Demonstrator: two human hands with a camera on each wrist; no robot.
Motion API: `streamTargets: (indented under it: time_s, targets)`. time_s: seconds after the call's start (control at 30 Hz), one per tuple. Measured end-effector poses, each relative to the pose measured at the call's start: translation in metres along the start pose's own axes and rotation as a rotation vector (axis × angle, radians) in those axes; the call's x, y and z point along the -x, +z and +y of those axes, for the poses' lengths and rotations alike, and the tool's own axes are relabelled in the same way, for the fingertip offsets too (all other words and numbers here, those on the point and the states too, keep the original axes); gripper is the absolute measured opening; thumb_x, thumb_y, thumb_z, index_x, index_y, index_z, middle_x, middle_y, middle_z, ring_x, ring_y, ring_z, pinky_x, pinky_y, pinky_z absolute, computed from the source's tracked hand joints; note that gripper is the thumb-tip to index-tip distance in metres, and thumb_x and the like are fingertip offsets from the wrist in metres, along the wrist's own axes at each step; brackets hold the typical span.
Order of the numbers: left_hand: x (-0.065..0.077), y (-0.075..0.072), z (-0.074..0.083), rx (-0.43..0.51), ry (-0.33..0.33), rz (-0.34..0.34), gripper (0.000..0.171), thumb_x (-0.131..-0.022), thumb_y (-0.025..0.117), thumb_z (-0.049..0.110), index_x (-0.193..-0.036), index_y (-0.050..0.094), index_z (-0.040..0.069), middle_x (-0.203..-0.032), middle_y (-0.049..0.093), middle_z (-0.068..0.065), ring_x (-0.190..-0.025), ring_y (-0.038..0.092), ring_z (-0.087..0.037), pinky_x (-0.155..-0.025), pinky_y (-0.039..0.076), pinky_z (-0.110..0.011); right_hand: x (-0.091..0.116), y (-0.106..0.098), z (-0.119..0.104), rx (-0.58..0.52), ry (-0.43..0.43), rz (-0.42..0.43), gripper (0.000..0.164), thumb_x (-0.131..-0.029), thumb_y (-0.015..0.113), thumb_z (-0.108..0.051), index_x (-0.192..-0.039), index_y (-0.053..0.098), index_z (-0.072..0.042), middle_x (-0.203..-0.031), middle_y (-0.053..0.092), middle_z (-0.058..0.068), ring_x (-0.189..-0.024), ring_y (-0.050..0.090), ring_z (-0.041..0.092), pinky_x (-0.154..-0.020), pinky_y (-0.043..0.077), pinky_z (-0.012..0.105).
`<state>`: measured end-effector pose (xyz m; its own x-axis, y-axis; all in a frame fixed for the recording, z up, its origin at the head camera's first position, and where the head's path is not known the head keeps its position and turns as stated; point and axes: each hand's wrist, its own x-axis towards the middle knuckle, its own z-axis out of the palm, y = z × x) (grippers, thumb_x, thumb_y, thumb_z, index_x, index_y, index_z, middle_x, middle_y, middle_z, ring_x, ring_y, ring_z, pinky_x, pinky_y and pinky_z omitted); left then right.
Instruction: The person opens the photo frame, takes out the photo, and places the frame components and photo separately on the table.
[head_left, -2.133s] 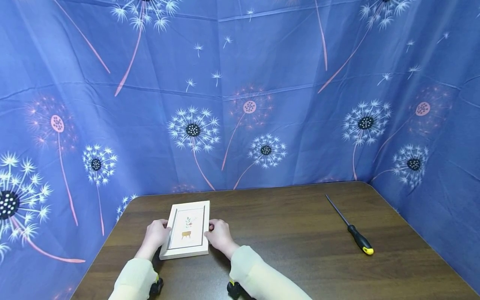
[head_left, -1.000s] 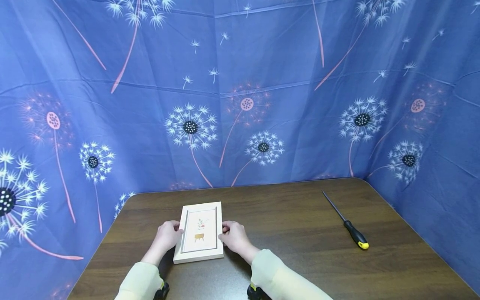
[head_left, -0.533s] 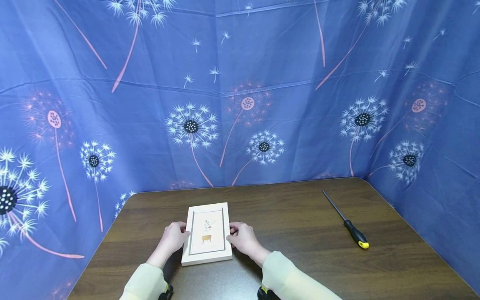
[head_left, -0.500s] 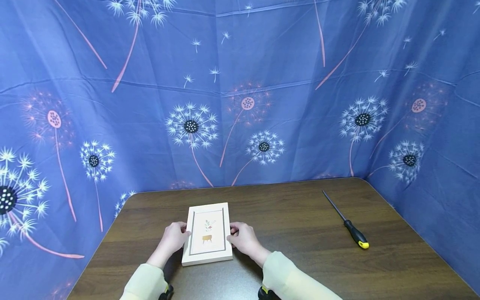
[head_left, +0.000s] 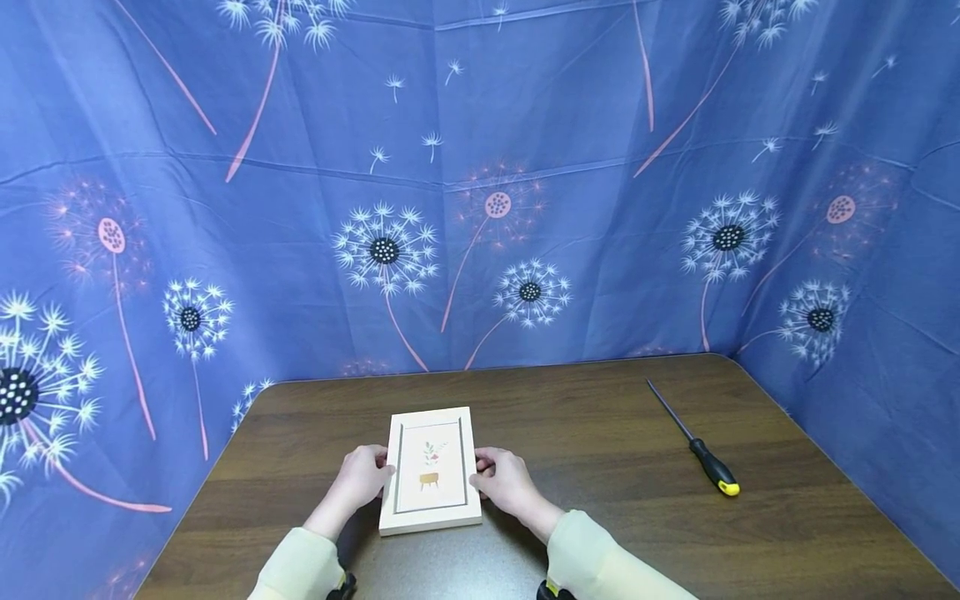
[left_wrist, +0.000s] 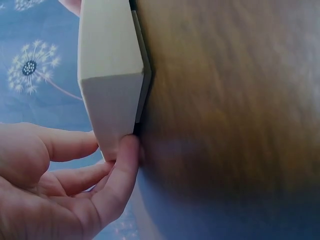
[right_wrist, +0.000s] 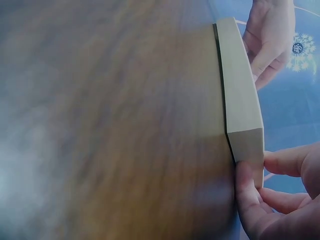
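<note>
A cream picture frame [head_left: 431, 471] with a small plant print lies face up, low over the brown table, left of its middle. My left hand [head_left: 362, 475] grips its left side and my right hand [head_left: 506, 481] its right side. In the left wrist view, thumb and fingers of the left hand [left_wrist: 75, 185] pinch the edge of the picture frame [left_wrist: 112, 45]. From the right wrist, the right hand [right_wrist: 280, 190] pinches the opposite edge of the picture frame [right_wrist: 240, 80] the same way. The undersides of the frame are mostly hidden.
A screwdriver [head_left: 715, 467] with a black and yellow handle lies on the wooden table [head_left: 585, 433] at the right, its shaft pointing away. A blue cloth [head_left: 465, 167] with dandelion prints hangs behind the table and along both sides.
Both hands have carried the picture frame to the right, from the left part of the table toward its middle. Their grip looks the same. The screwdriver has stayed in place.
</note>
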<state>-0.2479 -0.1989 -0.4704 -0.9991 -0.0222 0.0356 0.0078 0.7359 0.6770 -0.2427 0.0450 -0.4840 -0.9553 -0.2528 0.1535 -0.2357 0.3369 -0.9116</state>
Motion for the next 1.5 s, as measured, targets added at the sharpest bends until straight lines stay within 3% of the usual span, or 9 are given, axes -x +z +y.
streamTargets:
  time_s: [0.63,1.03,1.23,1.5]
  targets:
    - [0.01,0.018,0.022,0.057,0.057,-0.056,0.014,-0.083,0.063,-0.003,-0.096,0.067,-0.004,-0.07,0.06,-0.004,-0.048,0.058,-0.01,-0.044,0.052,-0.023,0.019,-0.026,0.008,0.018,0.021,-0.004,0.041,-0.075,0.065,0.006,-0.114,0.058,0.015,-0.087,0.061,0.014,-0.067,0.057,0.009,-0.051,0.054,0.02]
    - [0.014,0.027,0.037,0.045,0.101,-0.101,0.012,-0.083,0.064,-0.003,-0.095,0.067,-0.004,-0.071,0.059,-0.004,-0.046,0.058,-0.009,-0.043,0.051,-0.021,0.028,-0.048,0.006,0.007,0.121,-0.053,0.043,-0.077,0.066,0.004,-0.118,0.056,0.012,-0.088,0.059,0.009,-0.061,0.063,0.016,-0.044,0.053,0.03]
    - [0.015,0.032,0.042,0.072,0.129,-0.129,0.01,-0.083,0.062,-0.004,-0.092,0.067,-0.004,-0.072,0.061,-0.006,-0.048,0.059,-0.009,-0.044,0.052,-0.021,0.031,-0.058,0.006,-0.036,0.145,-0.086,0.048,-0.076,0.065,0.007,-0.121,0.051,0.017,-0.09,0.058,0.013,-0.069,0.062,0.016,-0.052,0.058,0.033]
    - [0.015,0.04,0.05,0.099,0.113,-0.152,0.009,-0.084,0.063,-0.003,-0.092,0.067,-0.005,-0.074,0.059,-0.007,-0.05,0.061,-0.01,-0.046,0.054,-0.021,0.032,-0.069,0.008,-0.042,0.153,-0.103,0.051,-0.076,0.064,0.009,-0.123,0.047,0.019,-0.089,0.056,0.015,-0.069,0.062,0.019,-0.054,0.059,0.037]
